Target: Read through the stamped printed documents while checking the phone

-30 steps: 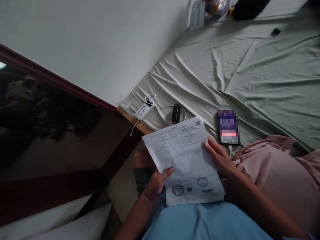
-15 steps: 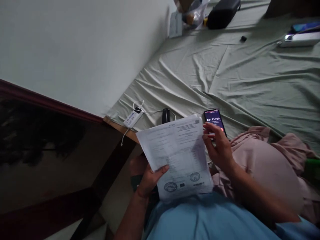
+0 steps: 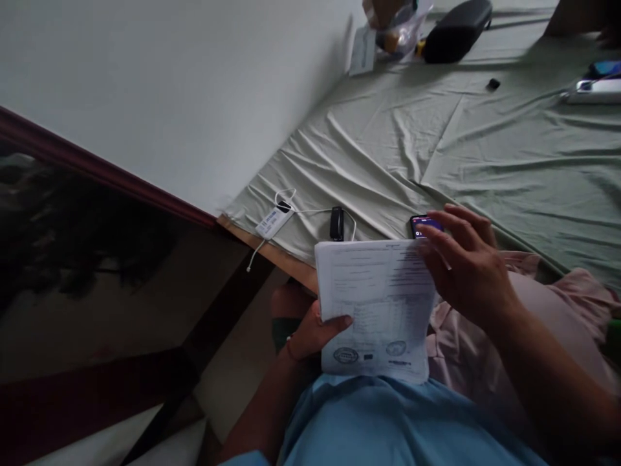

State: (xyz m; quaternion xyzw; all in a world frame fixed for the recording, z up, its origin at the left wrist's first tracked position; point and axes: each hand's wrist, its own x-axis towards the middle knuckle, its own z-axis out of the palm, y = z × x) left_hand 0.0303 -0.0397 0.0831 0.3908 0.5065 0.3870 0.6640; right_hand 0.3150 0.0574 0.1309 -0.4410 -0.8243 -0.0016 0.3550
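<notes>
Left hand: the left hand (image 3: 315, 331) is closed on the lower left edge of the sheaf of printed papers (image 3: 376, 304), thumb laid across the front, fingers hidden behind.
Right hand: the right hand (image 3: 468, 262) is held open and spread at the sheaf's upper right corner; the fingertips appear to brush the top sheet, but firm contact cannot be told.
Papers: the sheaf is held just above the blue-clad lap, tilted toward the head camera, its upper edge overlapping the bed's near edge and part of the phone (image 3: 423, 225).
Phone: it is seen lit on the green sheet (image 3: 485, 149), mostly hidden by the right hand and the papers.
Nearby things: a white power bank (image 3: 273, 220) with cable and a small black device (image 3: 336, 223) lie near the bed's corner; a pink cloth (image 3: 543, 310) is bunched at the right.
Risk, grip: since the sheaf is pinched at one edge only, loose sheets could be fanned out or dropped to the floor.
Risk, phone: the screen could be touched unintentionally by the spread fingers.
Risk, cable: the cable trailing over the bed's edge could be snagged and the power bank dragged off.
</notes>
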